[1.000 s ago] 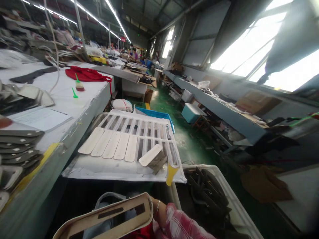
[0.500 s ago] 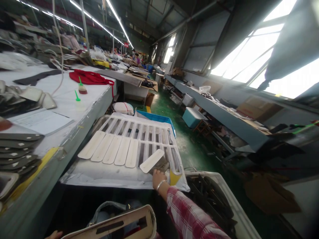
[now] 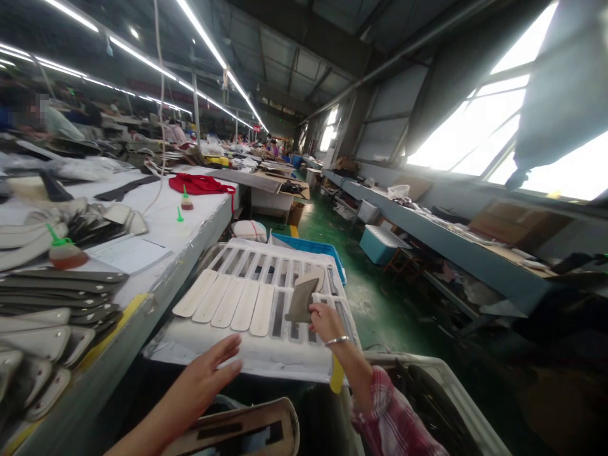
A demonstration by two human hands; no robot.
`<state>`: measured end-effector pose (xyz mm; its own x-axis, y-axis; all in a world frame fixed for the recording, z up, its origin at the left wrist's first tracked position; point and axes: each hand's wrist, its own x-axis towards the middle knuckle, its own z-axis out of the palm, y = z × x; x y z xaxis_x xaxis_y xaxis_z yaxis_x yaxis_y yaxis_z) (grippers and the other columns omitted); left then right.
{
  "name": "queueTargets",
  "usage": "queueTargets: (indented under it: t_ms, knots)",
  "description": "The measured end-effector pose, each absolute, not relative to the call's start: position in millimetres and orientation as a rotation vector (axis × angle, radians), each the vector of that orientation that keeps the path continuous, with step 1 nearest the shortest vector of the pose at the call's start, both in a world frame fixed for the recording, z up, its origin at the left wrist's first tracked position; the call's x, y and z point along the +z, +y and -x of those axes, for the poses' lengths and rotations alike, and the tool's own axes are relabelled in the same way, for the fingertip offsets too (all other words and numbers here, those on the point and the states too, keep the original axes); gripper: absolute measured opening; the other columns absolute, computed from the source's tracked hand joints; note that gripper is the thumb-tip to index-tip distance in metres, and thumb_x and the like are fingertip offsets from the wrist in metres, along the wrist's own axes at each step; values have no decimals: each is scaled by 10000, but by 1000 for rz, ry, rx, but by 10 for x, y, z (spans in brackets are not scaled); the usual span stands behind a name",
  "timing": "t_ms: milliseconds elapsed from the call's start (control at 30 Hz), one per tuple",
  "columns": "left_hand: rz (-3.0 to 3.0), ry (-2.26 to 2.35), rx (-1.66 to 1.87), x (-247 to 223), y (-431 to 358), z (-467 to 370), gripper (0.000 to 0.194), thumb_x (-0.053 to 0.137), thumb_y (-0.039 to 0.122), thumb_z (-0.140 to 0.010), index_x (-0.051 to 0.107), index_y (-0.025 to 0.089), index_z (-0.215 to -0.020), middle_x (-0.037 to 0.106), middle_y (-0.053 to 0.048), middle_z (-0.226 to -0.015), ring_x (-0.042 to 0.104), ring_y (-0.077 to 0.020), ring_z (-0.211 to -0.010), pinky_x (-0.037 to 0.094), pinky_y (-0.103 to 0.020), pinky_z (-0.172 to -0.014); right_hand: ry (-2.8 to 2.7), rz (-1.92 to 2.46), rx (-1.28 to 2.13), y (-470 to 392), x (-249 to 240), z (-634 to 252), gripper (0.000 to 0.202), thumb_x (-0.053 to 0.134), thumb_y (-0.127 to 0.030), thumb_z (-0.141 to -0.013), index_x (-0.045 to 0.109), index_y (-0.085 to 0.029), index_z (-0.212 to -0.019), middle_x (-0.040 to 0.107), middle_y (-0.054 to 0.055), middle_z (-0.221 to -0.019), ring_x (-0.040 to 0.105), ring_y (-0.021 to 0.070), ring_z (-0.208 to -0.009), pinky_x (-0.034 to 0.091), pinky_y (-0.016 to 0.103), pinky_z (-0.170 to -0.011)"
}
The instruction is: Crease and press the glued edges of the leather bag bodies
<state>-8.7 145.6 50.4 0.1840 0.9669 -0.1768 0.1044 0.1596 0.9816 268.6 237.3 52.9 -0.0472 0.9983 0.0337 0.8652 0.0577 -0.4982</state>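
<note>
The right hand [image 3: 329, 324] pinches a grey-green piece [image 3: 301, 303], lying toward ten o'clock of its fingers; the left hand [image 3: 204, 375], fingers open, points toward two.

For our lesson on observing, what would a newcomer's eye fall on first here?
Probably the right hand, holding a grey piece over the slotted white rack, with the open left hand nearer the camera. On the rack, five pale strips lie side by side. Bright red cloth stands out on the white table at picture left.
</note>
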Motion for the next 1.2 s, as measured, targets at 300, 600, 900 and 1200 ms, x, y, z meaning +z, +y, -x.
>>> queueTargets:
  t_ms: [300, 600, 900, 1200]
  knots:
    - [-1201, 904, 950, 728, 1394, -419, 398, 582, 306, -725, 587, 93, -1062, 668, -110, -931, 610, -240, -884, 448, -385, -850, -2554, 853, 419, 1144, 1009, -1979, 258, 446, -262, -872, 558, -141, -1070, 602, 79, -990, 541, 154, -936, 442, 280, -853]
    - [-1688, 909, 762, 1515, 952, 313, 363, 523, 361, -794, 588, 156, -1086, 651, -49, -1019, 563, -228, -985, 406, -372, -930, -2295, 788, -255, 1049, 1131, -2201, 682, 568, -417, -782, 286, -149, -1342, 477, 137, -1209, 399, 262, -1156, 320, 448, -988]
    - [-2154, 989, 562, 1668, 768, 563, 321, 434, 327, -845, 587, 199, -1096, 648, -33, -1031, 575, -204, -959, 429, -297, -882, -2410, 949, 161, 1076, 878, -1982, 1003, 645, -541, -649, 104, -150, -1397, 328, 161, -1353, 322, 287, -1230, 317, 470, -993]
    - [-2178, 1008, 543, 1639, 763, 757, 233, 532, 334, -790, 668, 188, -911, 672, -46, -876, 594, -194, -834, 428, -303, -862, -2465, 868, 162, 1286, 815, -1872, 928, 657, -421, -673, 148, -89, -1375, 328, 174, -1349, 294, 272, -1245, 268, 441, -1041]
